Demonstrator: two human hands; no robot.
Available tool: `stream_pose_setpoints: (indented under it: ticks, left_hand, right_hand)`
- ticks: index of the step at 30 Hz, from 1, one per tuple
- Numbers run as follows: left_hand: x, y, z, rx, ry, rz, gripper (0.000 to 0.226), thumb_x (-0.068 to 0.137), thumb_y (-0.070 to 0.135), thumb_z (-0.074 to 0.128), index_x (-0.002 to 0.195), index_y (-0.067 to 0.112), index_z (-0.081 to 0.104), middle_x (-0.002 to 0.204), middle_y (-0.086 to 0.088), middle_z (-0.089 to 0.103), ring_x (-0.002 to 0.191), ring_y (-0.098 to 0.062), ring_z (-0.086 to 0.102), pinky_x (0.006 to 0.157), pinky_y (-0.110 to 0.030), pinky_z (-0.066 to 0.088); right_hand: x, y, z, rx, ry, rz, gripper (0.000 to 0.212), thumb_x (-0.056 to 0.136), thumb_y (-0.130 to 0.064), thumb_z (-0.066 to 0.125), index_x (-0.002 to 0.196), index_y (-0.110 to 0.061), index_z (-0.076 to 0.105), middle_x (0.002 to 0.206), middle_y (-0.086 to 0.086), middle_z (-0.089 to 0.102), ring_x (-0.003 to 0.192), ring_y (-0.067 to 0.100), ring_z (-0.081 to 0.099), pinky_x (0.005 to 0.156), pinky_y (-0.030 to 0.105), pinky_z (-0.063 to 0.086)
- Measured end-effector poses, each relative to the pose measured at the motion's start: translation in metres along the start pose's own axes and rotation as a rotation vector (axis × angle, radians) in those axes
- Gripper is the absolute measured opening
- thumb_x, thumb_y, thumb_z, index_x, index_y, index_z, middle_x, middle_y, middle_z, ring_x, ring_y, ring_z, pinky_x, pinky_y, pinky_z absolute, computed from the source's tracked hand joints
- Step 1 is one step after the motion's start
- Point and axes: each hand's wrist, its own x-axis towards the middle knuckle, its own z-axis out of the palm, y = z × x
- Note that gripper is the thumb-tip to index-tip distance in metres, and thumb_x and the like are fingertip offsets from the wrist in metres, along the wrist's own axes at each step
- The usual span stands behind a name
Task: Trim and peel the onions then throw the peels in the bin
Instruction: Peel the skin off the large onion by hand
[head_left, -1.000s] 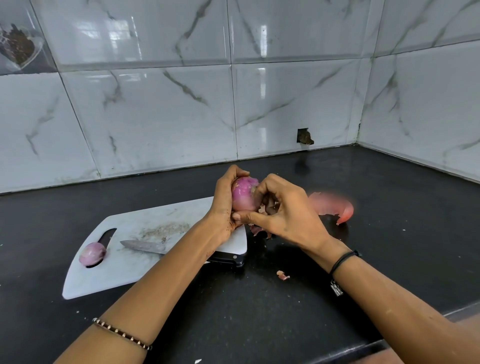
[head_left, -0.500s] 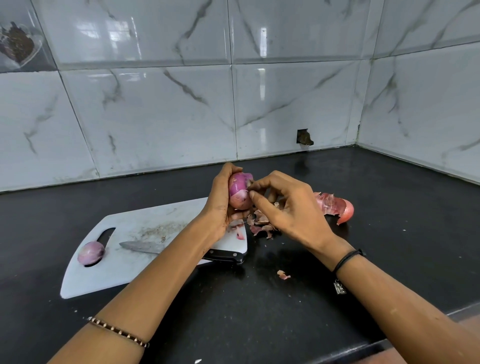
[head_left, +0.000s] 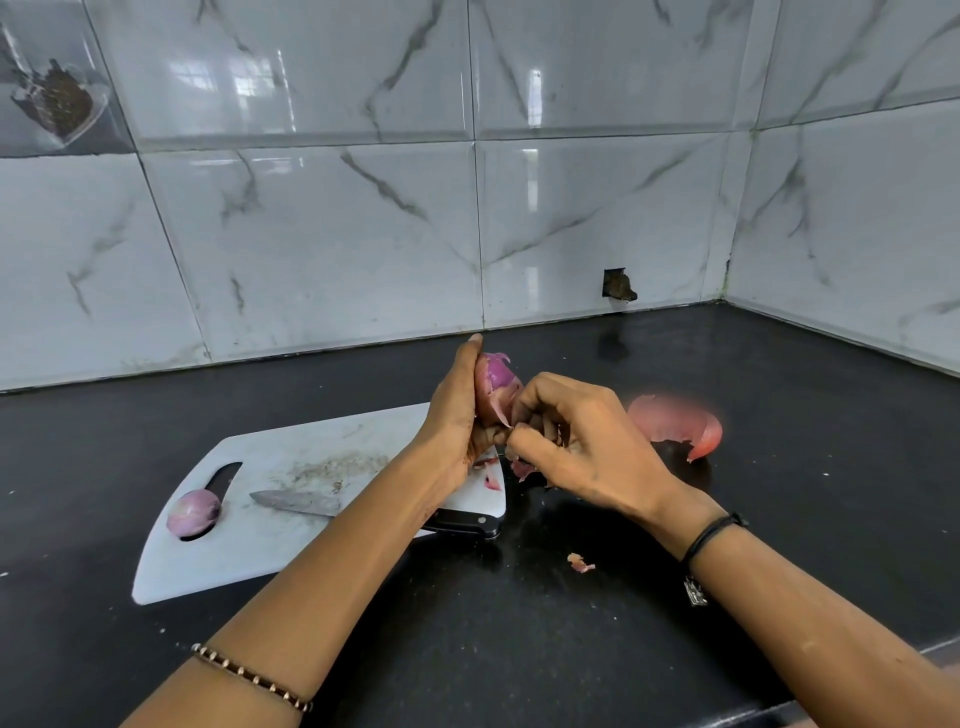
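— What has changed since half a second ago?

— The right hand (head_left: 587, 447) has come down. Its fingertips were at the top of the half-peeled red onion (head_left: 497, 378). Now they pinch a strip of papery pink skin (head_left: 500, 410) low on the onion, close against the left hand (head_left: 457, 410).

— And the left one?

— It has hardly shifted. It is wrapped round the onion's left side and grips it above the far right corner of the white plastic cutting board (head_left: 244, 564).

— How does the onion look?

— It is glossy purple at the top where it is bare, with dull pink skin hanging loose lower down. It is held upright, clear of the black stone worktop (head_left: 519, 639).

— The rest?

— As before. A peeled pale-purple onion (head_left: 193, 512) sits at the board's handle slot. A black-handled steel knife (head_left: 296, 502) lies across the board, partly hidden by the left forearm. Loose peel scraps (head_left: 522, 470) lie beneath the hands. A large curved pink peel (head_left: 675, 423), blurred, lies on the worktop to the right of the right hand. One small peel scrap (head_left: 580, 563) lies nearer the person.
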Motion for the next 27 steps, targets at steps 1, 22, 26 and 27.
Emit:
stream_pose_setpoints:
  ticks: [1, 22, 26, 27]
  left_hand:
    - [0.0, -0.001, 0.001, 0.011, 0.003, -0.008, 0.046, 0.098, 0.061, 0.049, 0.086, 0.02, 0.068, 0.056, -0.001, 0.064, 0.047, -0.014, 0.059, 0.053, -0.027, 0.051]
    - [-0.005, 0.009, -0.005, -0.159, -0.067, 0.013, 0.034, 0.094, 0.044, 0.057, 0.091, 0.011, 0.059, 0.065, -0.011, 0.066, 0.033, -0.021, 0.049, 0.028, -0.015, 0.027]
    - [-0.004, 0.009, -0.003, -0.203, -0.048, -0.002, 0.027, 0.09, 0.039, 0.065, 0.082, 0.013, 0.064, 0.063, -0.004, 0.063, 0.044, -0.016, 0.057, 0.041, -0.02, 0.045]
    - [-0.004, 0.008, -0.002, -0.2, -0.051, -0.01, 0.026, 0.088, 0.038, 0.067, 0.077, 0.014, 0.065, 0.062, -0.003, 0.064, 0.048, -0.016, 0.058, 0.048, -0.023, 0.048]
  right_hand:
    - [0.0, 0.0, 0.0, -0.002, -0.004, 0.009, 0.011, 0.081, -0.031, 0.066, 0.078, -0.022, 0.061, 0.074, -0.011, 0.059, 0.064, 0.009, 0.053, 0.057, 0.023, 0.043]
    - [0.004, 0.01, -0.005, -0.067, 0.261, 0.036, 0.008, 0.095, -0.021, 0.07, 0.102, -0.019, 0.071, 0.093, -0.014, 0.064, 0.073, 0.013, 0.059, 0.067, 0.029, 0.051]
    - [0.002, -0.002, -0.004, 0.021, 0.199, -0.046, 0.03, 0.083, -0.04, 0.083, 0.101, -0.021, 0.069, 0.093, -0.014, 0.064, 0.067, 0.016, 0.059, 0.061, 0.015, 0.045]
    - [0.002, -0.002, -0.003, 0.023, 0.18, -0.061, 0.038, 0.077, -0.043, 0.087, 0.103, -0.021, 0.068, 0.095, -0.014, 0.062, 0.066, 0.015, 0.058, 0.062, 0.014, 0.044]
